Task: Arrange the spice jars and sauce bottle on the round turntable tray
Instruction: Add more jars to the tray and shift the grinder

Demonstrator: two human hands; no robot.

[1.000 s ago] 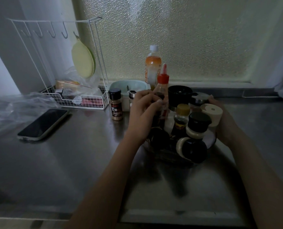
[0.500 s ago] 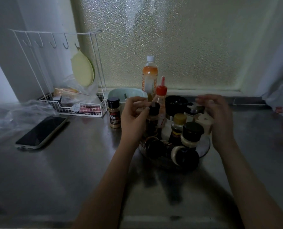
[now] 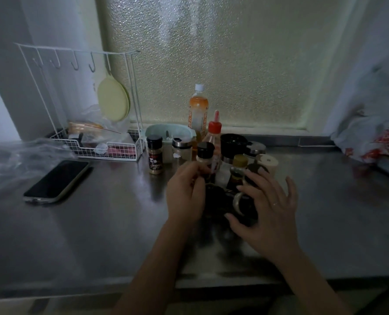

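Note:
The round turntable tray point(image 3: 220, 176) is mostly hidden under crowded jars. My left hand point(image 3: 185, 192) is shut on the base of an upright black-capped spice jar point(image 3: 205, 153) at the tray's left side. My right hand point(image 3: 266, 208) lies with fingers spread over a dark jar lying on its side point(image 3: 239, 201) at the tray's front. Behind stand the red-capped sauce bottle point(image 3: 214, 131), a yellow-capped bottle point(image 3: 239, 163), a cream-lidded jar point(image 3: 267, 162) and a black container point(image 3: 233, 144). One black-capped spice jar point(image 3: 155, 155) stands off the tray to the left.
A steel-lidded glass jar point(image 3: 181, 151), a mint bowl point(image 3: 168, 133) and an orange drink bottle point(image 3: 198, 110) stand behind by the window. A phone point(image 3: 57, 180) and a white wire rack point(image 3: 98, 146) are on the left. A plastic bag point(image 3: 375, 142) sits far right.
My right hand came down from the back of the tray onto the lying jar at the front. My left hand lowered the black-capped jar to the tray's left side.

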